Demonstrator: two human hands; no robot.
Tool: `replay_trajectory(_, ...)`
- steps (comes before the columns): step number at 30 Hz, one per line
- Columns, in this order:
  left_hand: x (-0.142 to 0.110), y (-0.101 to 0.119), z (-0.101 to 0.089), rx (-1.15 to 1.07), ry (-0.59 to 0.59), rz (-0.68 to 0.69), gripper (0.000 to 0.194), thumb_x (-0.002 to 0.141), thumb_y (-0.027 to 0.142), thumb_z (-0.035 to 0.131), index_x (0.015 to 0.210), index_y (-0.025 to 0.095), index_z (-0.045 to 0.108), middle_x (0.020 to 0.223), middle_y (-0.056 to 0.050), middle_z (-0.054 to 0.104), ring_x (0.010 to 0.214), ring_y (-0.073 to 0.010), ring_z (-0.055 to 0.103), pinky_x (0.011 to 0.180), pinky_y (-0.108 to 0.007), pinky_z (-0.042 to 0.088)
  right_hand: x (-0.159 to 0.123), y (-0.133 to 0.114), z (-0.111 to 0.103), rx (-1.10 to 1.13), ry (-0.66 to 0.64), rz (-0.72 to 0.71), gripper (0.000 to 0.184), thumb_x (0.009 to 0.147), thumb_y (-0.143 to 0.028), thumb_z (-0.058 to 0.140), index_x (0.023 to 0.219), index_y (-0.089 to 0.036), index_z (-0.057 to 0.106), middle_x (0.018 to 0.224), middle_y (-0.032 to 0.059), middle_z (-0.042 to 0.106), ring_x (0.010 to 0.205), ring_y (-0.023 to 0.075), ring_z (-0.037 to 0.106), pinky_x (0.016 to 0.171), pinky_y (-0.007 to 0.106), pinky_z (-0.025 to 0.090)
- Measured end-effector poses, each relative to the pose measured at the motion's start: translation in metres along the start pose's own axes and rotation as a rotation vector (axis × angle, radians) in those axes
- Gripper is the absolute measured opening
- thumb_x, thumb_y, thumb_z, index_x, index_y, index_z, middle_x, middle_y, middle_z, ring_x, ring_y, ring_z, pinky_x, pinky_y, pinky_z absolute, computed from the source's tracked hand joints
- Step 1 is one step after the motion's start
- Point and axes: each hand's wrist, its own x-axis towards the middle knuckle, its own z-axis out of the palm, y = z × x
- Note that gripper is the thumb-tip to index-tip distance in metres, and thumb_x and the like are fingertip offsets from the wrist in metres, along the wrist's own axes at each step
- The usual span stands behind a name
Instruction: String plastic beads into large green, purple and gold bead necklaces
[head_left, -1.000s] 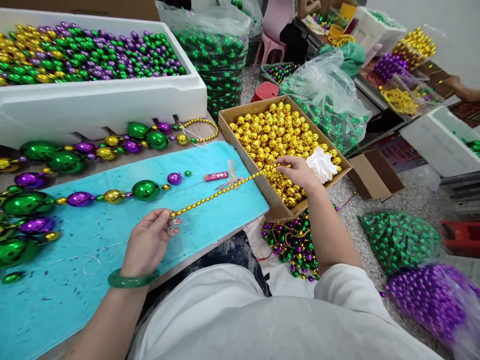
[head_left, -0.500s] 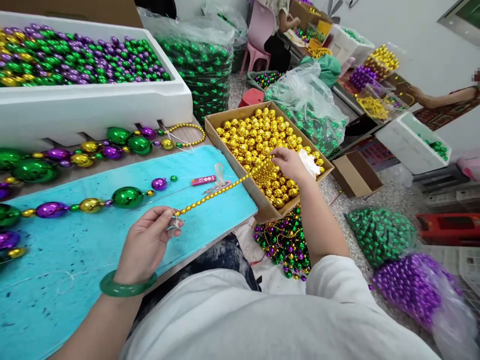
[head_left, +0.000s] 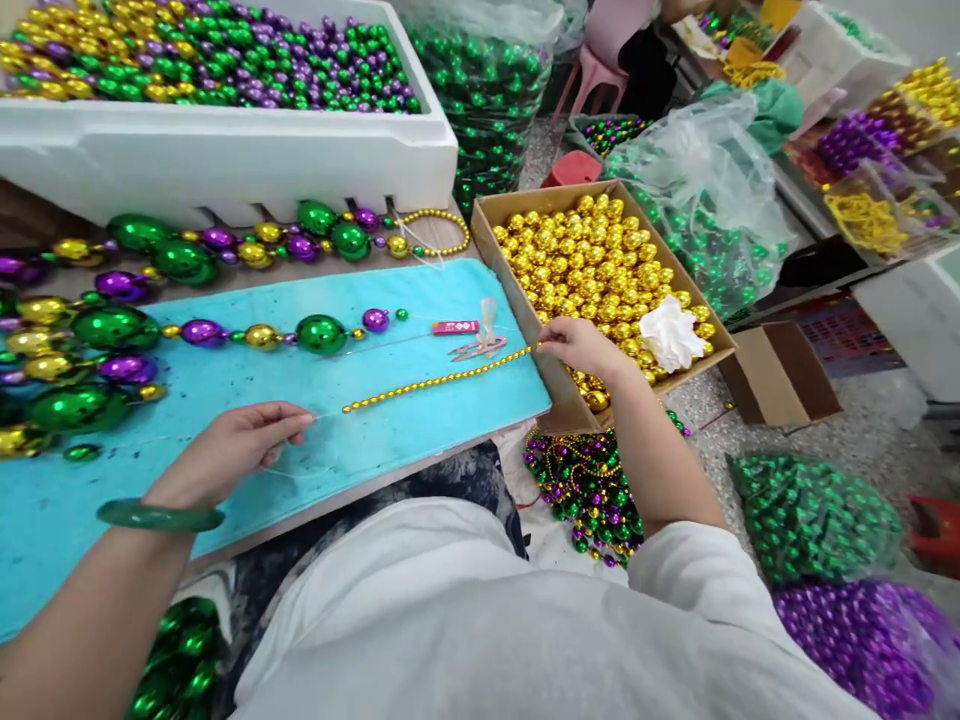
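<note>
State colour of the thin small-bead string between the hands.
The small-bead string is gold, clearest in head view.

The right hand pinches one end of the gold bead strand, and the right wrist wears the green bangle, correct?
No, the green bangle is on the left wrist, as the head view shows; the right hand does pinch one end of the gold bead strand.

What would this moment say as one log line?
left hand: pinches thread; right hand: pinches gold bead strand; strand: over blue mat; cardboard box: holds gold balls
</note>
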Motion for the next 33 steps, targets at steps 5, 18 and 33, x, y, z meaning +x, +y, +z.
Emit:
replay_trajectory(5, 0.007, -0.014, -0.042, 0.484, -0.026, -0.032, 0.018, 0.078, 0.037, 0.067, 0.074, 0.02, 0.068, 0.061, 0.003, 0.061, 0.053, -0.0114, 0.047, 0.047, -0.019, 0.034, 0.005, -0.008, 0.007, -0.184, -0.018, -0.144, 0.019, 0.082, -0.023, 0.062, 0.094, -0.018, 0.075, 0.095, 0.0073, 0.07, 0.082, 0.0188, 0.062, 0.08, 0.035, 0.047)
replay_trajectory(18, -0.012, 0.05, -0.007, 1.154, 0.363, 0.567, 0.043, 0.094, 0.037, 0.038, 0.112, 0.014, 0.069, 0.113, -0.014, 0.068, 0.106, -0.0299, 0.06, 0.088, -0.038, 0.046, 0.004, -0.027, 0.015, -0.365, -0.094, -0.286, 0.02, 0.089, -0.019, 0.045, 0.084, -0.015, 0.064, 0.089, 0.0095, 0.062, 0.081, 0.0191, 0.057, 0.075, 0.032, 0.04)
replay_trajectory(33, 0.03, 0.13, 0.206, 0.04, -0.639, 0.545, 0.021, 0.087, 0.024, 0.057, 0.075, 0.011, 0.068, 0.055, 0.002, 0.055, 0.052, -0.0077, 0.049, 0.053, -0.021, 0.041, -0.002, -0.006, 0.002, 0.122, 0.112, -0.304, 0.011, 0.085, -0.025, 0.058, 0.076, -0.019, 0.061, 0.078, 0.0025, 0.057, 0.075, 0.0154, 0.052, 0.071, 0.031, 0.041)
